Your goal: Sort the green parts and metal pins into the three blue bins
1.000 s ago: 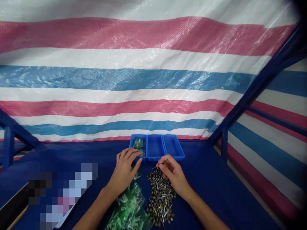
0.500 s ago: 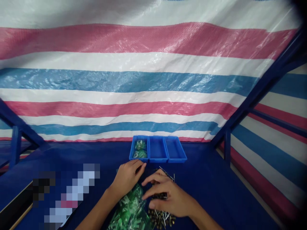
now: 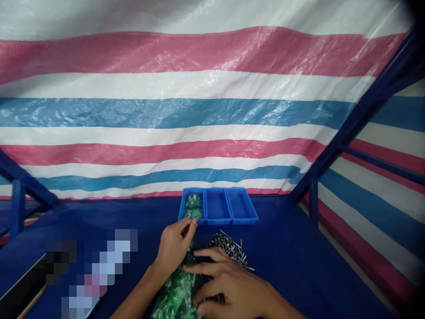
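Observation:
My left hand [image 3: 175, 243] is closed, its thumb and index finger pinched together just in front of the blue trays. What the pinch holds, if anything, I cannot make out. Below that hand lies a heap of green and clear plastic packets [image 3: 177, 294], partly covered by both hands. Spread fingers of my right hand [image 3: 229, 281] reach over the heap's right edge and over a pile of thin metal pins with brownish heads [image 3: 229, 248]. The palm hides much of this pile.
Three blue trays [image 3: 217, 221] stand side by side at the back; the left one contains green packets [image 3: 193, 200]. Pixelated items [image 3: 96, 274] and a long black item [image 3: 23, 283] lie at left. Blue frame bars [image 3: 314, 201] and a striped sheet [image 3: 199, 110] enclose the table [image 3: 315, 266].
My right hand has come nearer and slightly left, uncovering the far part of the pin pile. My left hand has shifted slightly left, its thumb and index finger now pointing up.

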A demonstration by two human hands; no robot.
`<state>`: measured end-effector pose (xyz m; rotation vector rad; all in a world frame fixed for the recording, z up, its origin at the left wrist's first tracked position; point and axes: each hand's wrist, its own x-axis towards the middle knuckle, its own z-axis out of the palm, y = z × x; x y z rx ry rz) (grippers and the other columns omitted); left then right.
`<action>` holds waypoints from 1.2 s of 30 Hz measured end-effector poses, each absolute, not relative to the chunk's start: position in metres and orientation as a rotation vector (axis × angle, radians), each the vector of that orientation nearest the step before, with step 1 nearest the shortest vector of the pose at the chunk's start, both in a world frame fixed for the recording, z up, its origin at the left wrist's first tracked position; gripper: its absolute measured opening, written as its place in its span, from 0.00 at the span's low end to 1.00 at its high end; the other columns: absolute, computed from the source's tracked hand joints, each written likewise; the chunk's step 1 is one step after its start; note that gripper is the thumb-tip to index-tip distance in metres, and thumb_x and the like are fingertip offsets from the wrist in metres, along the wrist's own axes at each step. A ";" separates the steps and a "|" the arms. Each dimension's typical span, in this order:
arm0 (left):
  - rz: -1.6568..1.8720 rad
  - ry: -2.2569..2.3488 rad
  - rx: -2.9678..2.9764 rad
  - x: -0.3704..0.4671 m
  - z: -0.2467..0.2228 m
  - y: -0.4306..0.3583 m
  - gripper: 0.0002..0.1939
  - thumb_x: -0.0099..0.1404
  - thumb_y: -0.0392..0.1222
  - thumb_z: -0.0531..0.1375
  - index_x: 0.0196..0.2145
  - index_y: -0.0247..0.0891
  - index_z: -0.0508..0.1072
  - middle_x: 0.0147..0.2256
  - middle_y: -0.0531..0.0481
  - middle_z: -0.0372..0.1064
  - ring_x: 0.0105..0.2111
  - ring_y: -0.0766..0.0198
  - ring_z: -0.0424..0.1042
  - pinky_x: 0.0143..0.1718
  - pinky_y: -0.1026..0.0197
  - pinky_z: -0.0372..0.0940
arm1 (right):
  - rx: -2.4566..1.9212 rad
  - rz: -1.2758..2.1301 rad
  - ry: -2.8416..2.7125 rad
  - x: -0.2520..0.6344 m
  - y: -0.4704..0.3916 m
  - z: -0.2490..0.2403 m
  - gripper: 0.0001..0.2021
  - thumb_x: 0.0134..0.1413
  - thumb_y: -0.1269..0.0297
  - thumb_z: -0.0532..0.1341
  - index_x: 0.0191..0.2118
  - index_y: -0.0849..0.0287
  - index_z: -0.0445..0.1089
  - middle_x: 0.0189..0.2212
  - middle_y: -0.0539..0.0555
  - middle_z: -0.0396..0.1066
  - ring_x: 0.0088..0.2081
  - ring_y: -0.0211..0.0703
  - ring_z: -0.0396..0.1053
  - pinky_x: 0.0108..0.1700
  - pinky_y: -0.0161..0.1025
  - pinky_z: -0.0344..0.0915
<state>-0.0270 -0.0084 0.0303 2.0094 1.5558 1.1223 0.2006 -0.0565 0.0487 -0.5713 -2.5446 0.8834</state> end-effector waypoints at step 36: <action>1.128 1.485 2.096 -0.021 0.034 -0.013 0.20 0.80 0.49 0.55 0.33 0.42 0.78 0.27 0.53 0.75 0.26 0.63 0.74 0.30 0.64 0.62 | -0.963 0.592 -2.486 0.206 -0.040 0.040 0.21 0.75 0.60 0.61 0.68 0.45 0.65 0.51 0.55 0.73 0.54 0.52 0.66 0.60 0.50 0.61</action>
